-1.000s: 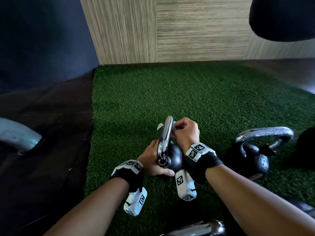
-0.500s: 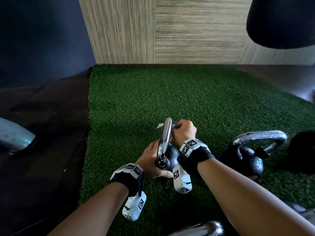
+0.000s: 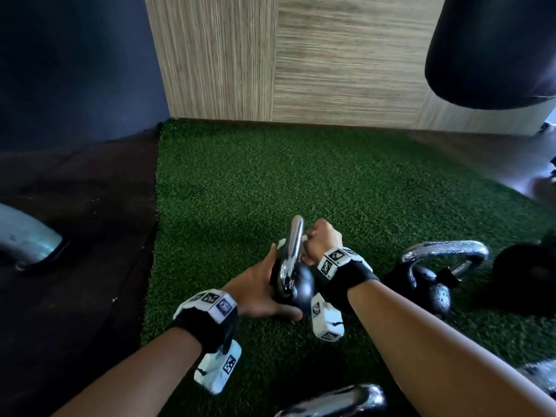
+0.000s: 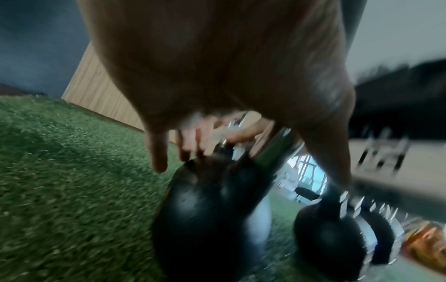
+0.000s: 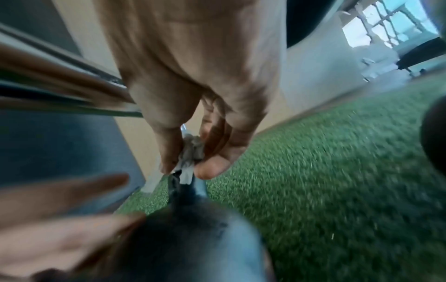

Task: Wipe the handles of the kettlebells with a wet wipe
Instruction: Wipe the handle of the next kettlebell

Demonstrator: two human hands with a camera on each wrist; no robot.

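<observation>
A black kettlebell (image 3: pixel 301 288) with a chrome handle (image 3: pixel 292 251) stands on the green turf in the middle of the head view. My left hand (image 3: pixel 258 291) lies against its ball (image 4: pixel 205 202), fingers straight, thumb along the near side. My right hand (image 3: pixel 323 239) grips a crumpled white wet wipe (image 5: pixel 190 152) wrapped on the handle's far leg, pinched between thumb and fingers. A corner of the wipe (image 3: pixel 281 243) pokes out left of the handle. Its lower end meets the handle's base (image 5: pixel 178 183).
A second kettlebell (image 3: pixel 433 284) with a chrome handle stands on the turf (image 3: pixel 331 176) to the right, and another chrome handle (image 3: pixel 340 400) shows at the bottom edge. A black punching bag (image 3: pixel 493 46) hangs top right. Dark flooring and a metal pipe (image 3: pixel 24 239) lie left.
My right hand has slid the wipe slightly down the handle's far leg. The left hand stays on the ball. The head camera has shifted a little.
</observation>
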